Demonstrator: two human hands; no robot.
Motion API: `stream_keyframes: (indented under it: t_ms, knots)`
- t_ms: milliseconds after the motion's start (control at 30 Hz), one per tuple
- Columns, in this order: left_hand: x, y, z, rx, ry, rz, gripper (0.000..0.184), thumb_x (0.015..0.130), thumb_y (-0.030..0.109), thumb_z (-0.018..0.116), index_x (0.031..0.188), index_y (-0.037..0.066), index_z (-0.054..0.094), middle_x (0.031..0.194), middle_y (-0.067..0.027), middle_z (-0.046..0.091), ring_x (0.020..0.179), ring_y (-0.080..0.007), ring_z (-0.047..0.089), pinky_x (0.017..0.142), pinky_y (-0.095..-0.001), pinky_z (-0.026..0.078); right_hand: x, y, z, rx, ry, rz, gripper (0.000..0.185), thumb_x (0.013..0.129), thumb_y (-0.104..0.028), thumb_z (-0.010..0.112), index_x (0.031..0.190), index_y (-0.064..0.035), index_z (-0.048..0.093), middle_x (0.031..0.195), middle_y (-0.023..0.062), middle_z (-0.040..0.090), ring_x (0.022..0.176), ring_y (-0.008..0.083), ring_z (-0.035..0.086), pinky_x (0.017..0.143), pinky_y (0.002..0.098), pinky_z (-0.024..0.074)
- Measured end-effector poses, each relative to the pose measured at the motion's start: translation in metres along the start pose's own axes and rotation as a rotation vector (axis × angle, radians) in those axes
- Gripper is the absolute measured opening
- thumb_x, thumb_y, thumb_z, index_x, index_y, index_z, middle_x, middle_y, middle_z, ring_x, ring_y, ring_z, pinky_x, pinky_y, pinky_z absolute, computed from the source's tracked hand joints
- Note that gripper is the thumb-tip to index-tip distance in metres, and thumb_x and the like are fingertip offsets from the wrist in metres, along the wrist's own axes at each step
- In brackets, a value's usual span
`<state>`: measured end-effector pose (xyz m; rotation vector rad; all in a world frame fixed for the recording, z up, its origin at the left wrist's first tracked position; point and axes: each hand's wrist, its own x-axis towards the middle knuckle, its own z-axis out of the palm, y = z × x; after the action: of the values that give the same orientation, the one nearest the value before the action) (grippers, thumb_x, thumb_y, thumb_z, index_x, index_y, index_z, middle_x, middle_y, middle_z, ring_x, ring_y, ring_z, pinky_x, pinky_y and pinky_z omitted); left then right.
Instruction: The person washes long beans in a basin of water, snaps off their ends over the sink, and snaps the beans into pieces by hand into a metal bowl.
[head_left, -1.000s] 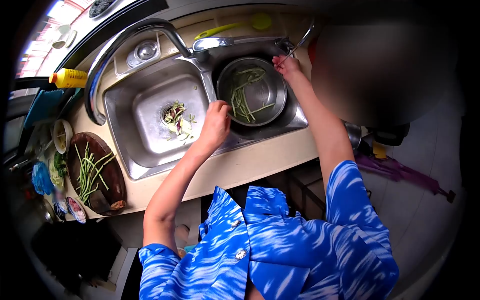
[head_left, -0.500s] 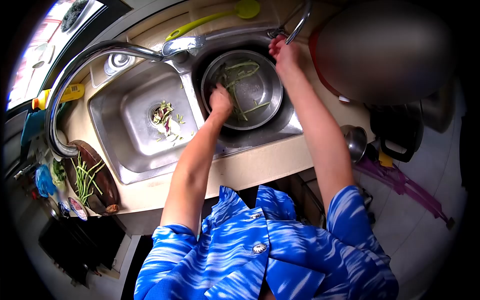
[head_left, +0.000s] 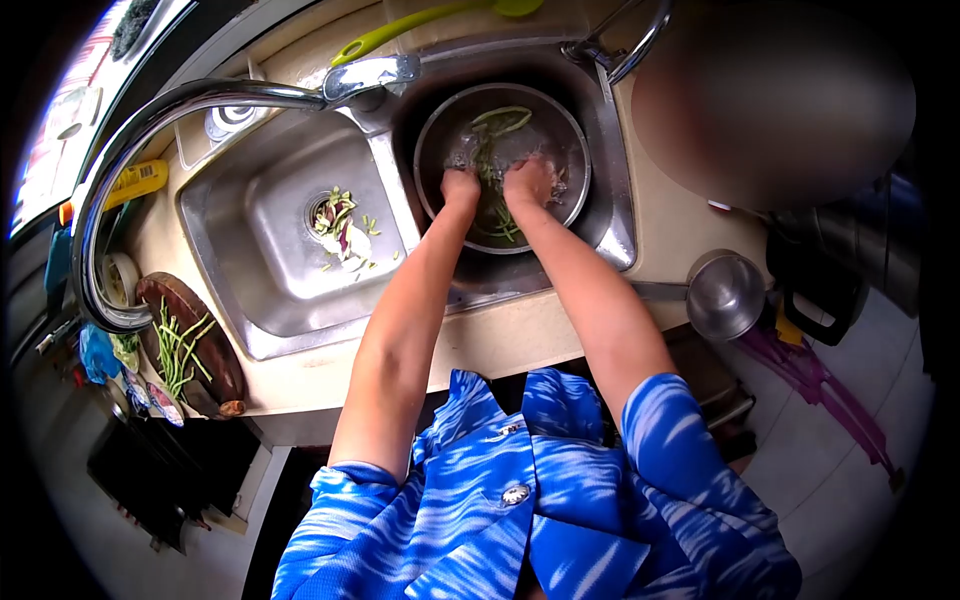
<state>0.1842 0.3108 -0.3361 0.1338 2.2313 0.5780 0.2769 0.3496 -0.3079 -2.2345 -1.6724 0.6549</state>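
Observation:
A round metal basin (head_left: 560, 125) stands in the right-hand sink bowl and holds water with long green beans (head_left: 503, 121) in it. My left hand (head_left: 461, 187) dips into the water at the left of the beans. Close beside it, my right hand (head_left: 529, 183) is also in the basin, with splashing water around its fingers. The fingers of both hands are hidden by water and blur, so their grip on the beans cannot be made out.
Bean trimmings (head_left: 342, 222) lie around the drain of the left sink bowl (head_left: 265, 205). A curved faucet (head_left: 200, 92) arches over that side. More green beans (head_left: 178, 352) rest on a round wooden board (head_left: 220, 350). A saucepan (head_left: 727, 297) sits at the counter's right edge.
My right hand has come down from the small tap at the back into the basin. My left hand has shifted slightly right, and the water now splashes around both hands.

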Motion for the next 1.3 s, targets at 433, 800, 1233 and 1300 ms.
stream_keyframes:
  t_ms: [433,800,1233,1300]
  knots:
    - [-0.102,0.044,-0.077,-0.58,-0.598,0.045,0.029,0.09,0.003,0.033,0.118,0.004,0.033,0.087,-0.023,0.061,0.066,-0.026,0.064,0.048,-0.0313,0.051,-0.015,-0.002,-0.017,0.537,-0.17,0.247,0.025,0.081,-0.023,0.052,0.076,0.0002,0.06,0.075,0.0206,0.062,0.074,0.0371,0.059,0.067,0.0414,0.0471]
    - [-0.097,0.034,-0.084,-1.32,-0.73,-0.408,0.025,0.091,0.004,0.034,0.115,0.011,0.034,0.085,-0.0196,0.056,0.054,-0.0201,0.048,0.044,-0.0283,0.045,-0.082,-0.021,-0.149,0.955,-0.905,0.008,0.036,0.092,-0.029,0.047,0.071,-0.0013,0.056,0.057,0.0007,0.052,0.049,0.007,0.05,0.045,0.0208,0.0393]
    - [-0.083,0.026,-0.076,-1.404,-0.606,-0.641,0.022,0.092,0.006,0.032,0.112,0.015,0.03,0.079,-0.0188,0.054,0.049,-0.0205,0.043,0.041,-0.0327,0.041,-0.088,-0.04,-0.162,0.134,-0.314,-0.896,0.016,0.08,-0.015,0.056,0.092,-0.0041,0.056,0.085,0.0116,0.061,0.073,0.0276,0.058,0.067,0.0371,0.04]
    - [-0.086,0.027,-0.076,-1.384,-0.623,-0.606,0.025,0.093,0.008,0.031,0.116,0.016,0.029,0.084,-0.0196,0.053,0.052,-0.0216,0.046,0.044,-0.0332,0.043,-0.087,-0.038,-0.155,0.149,-0.279,-0.925,0.018,0.08,-0.015,0.055,0.093,-0.0035,0.054,0.083,0.0113,0.06,0.072,0.0274,0.058,0.067,0.0385,0.0389]
